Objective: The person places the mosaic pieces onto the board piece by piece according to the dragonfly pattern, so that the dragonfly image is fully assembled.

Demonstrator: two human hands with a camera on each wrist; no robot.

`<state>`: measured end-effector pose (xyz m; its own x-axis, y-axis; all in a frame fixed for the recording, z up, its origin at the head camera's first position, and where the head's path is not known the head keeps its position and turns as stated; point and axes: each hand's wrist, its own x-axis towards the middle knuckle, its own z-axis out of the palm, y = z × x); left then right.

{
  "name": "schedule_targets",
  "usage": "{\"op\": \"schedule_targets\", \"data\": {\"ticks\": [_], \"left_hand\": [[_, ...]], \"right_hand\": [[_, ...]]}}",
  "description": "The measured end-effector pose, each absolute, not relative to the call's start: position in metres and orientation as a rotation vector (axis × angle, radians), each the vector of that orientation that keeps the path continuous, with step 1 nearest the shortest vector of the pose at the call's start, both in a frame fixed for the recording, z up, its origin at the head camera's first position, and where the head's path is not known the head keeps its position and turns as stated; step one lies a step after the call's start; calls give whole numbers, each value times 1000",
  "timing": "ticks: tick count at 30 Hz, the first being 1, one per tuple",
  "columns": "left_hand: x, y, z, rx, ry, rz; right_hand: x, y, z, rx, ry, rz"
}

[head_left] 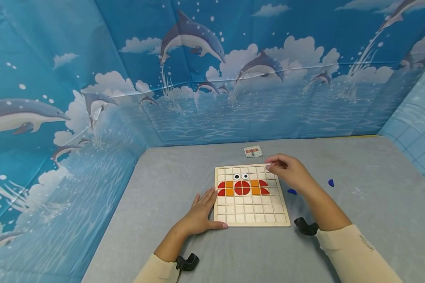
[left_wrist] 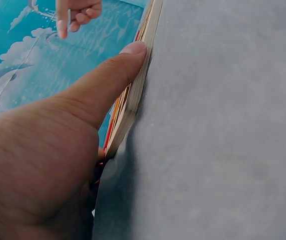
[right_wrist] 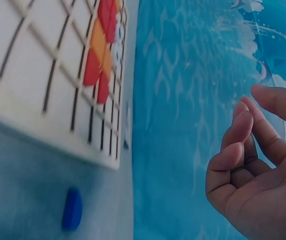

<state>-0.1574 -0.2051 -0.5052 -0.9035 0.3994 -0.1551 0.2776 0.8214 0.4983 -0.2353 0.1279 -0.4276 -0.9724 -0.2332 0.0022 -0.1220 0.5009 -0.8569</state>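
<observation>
A square wooden grid board lies on the grey cloth. Across its upper half sit red quarter-round pieces, orange squares and two eye pieces. My left hand rests against the board's left side, its thumb on the near edge; the left wrist view shows that thumb touching the wooden rim. Over the board's far right corner hovers my right hand. In the right wrist view its fingers are loosely bent, thumb and fingertips apart, with nothing seen between them.
Two blue pieces lie right of the board, one close to its edge and another farther out. A small pattern card lies beyond the far edge. A dolphin-print curtain hangs behind the table.
</observation>
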Motion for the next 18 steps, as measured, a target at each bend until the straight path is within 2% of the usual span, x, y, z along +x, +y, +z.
{"op": "schedule_targets", "data": {"ticks": [18], "left_hand": [[-158,-206,-505,525,2747,692]], "right_hand": [[-229,174,-454,-346,2598,-1240]]}}
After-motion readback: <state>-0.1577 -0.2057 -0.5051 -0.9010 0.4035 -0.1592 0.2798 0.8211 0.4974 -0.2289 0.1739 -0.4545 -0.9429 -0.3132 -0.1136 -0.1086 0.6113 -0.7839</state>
